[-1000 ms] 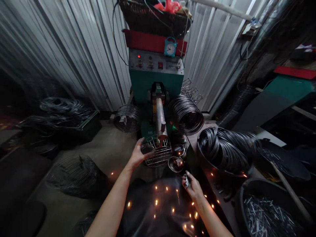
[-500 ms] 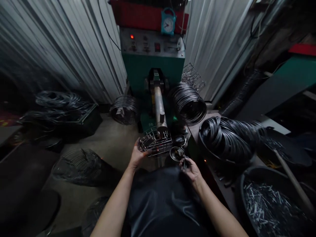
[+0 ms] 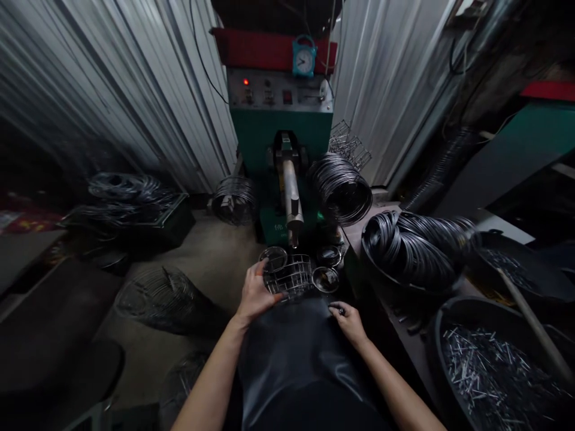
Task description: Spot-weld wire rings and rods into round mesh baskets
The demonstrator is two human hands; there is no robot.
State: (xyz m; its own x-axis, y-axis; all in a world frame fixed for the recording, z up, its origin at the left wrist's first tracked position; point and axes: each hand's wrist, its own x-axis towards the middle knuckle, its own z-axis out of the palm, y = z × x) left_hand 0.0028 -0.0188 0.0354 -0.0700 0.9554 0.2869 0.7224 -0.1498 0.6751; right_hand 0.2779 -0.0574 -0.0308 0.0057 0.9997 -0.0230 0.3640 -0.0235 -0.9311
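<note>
My left hand (image 3: pixel 255 293) grips the left side of a small wire basket (image 3: pixel 296 276), its thumb along the near edge. The basket lies below the metal electrode arm (image 3: pixel 291 197) of a green machine (image 3: pixel 251 131). My right hand (image 3: pixel 350 323) is closed in a pinch beside the black apron (image 3: pixel 296 353) on my lap; what its dark fingertips hold is too small to make out. Just beyond it stands a small round metal bowl (image 3: pixel 325 279), with another round dish (image 3: pixel 329 256) behind.
Wire-ring coils hang at the machine's left (image 3: pixel 234 200) and right (image 3: pixel 344 188). On the right are a tub of wire rings (image 3: pixel 413 251) and a black tub of short wire pieces (image 3: pixel 487 377). A wire bundle (image 3: pixel 155 299) lies on the left floor. A blue clock (image 3: pixel 304 58) hangs above.
My right hand has drawn back from the metal bowl towards the apron. The wire basket has turned and come slightly lower in my left hand. The camera view has shifted a little.
</note>
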